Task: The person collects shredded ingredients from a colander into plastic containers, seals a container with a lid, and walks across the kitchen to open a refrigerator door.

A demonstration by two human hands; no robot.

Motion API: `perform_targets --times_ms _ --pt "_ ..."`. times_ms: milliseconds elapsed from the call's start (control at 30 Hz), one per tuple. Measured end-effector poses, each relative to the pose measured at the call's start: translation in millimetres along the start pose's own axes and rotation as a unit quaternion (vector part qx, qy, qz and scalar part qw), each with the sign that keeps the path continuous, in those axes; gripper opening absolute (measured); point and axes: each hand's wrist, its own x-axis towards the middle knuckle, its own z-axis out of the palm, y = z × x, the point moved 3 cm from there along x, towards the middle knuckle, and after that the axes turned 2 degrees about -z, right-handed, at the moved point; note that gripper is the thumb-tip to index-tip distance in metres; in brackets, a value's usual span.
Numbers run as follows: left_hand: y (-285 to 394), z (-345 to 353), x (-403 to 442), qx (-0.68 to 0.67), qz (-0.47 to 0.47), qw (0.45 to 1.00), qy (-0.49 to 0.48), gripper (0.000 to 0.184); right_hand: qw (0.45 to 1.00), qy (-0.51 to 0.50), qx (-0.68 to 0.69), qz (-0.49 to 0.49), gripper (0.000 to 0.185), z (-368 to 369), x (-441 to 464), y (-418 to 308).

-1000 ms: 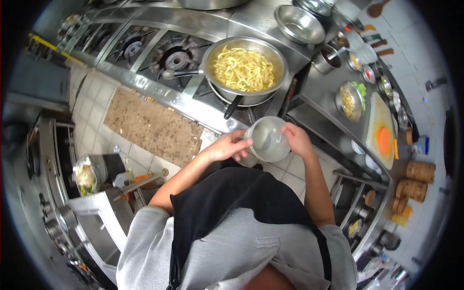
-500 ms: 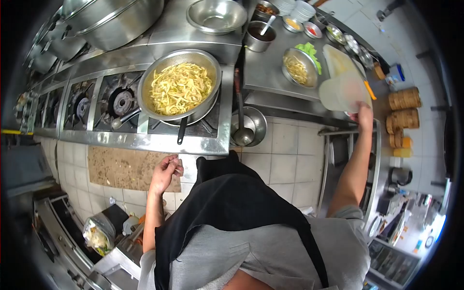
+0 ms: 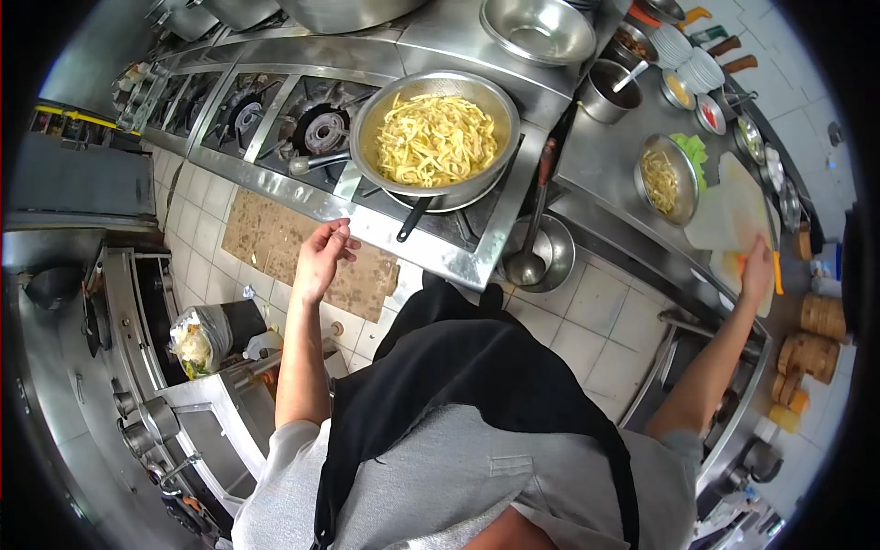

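Observation:
My right hand (image 3: 756, 267) grips the edge of a translucent plastic tub (image 3: 713, 220), blurred, over the steel counter at the right. Close behind it are a steel bowl of pale shreds (image 3: 659, 181), a green lettuce leaf (image 3: 692, 158) and a whitish cutting board (image 3: 736, 181). My left hand (image 3: 324, 258) hovers in front of the stove edge, fingers loosely bent and apart, with nothing seen in it. Nearest to it stands a pan (image 3: 412, 220) on a burner, with a perforated metal colander (image 3: 507, 110) of yellow-green shreds (image 3: 438, 139) set on it.
A ladle (image 3: 526, 266) rests in a metal pot (image 3: 561, 266) between stove and counter. On the counter are a sauce pot (image 3: 605, 108) and small bowls. An empty steel bowl (image 3: 539, 27) sits behind the stove. Cardboard (image 3: 275, 247) covers some floor tiles; a waste bag (image 3: 194, 339) stands lower left.
My view has turned, so the stove and counter appear farther right. The tub in my right hand has shifted closer to the bowl of shreds. My left hand has risen towards the stove edge.

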Motion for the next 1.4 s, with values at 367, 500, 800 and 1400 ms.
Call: perform_targets --times_ms 367,500,800,1400 --pt "29 -18 95 0.066 0.069 0.995 0.017 0.048 0.807 -0.501 0.283 0.131 0.08 268 -311 -195" --pt "23 -2 106 0.069 0.071 0.995 0.013 0.065 0.776 -0.529 0.28 0.2 0.083 316 -337 -229" --pt "0 -12 111 0.009 0.083 0.996 -0.012 0.053 0.785 -0.481 0.332 0.207 0.045 344 -344 -222" --pt "53 17 132 0.593 0.142 0.791 -0.047 0.034 0.861 -0.223 0.43 0.155 0.041 124 -335 -149"
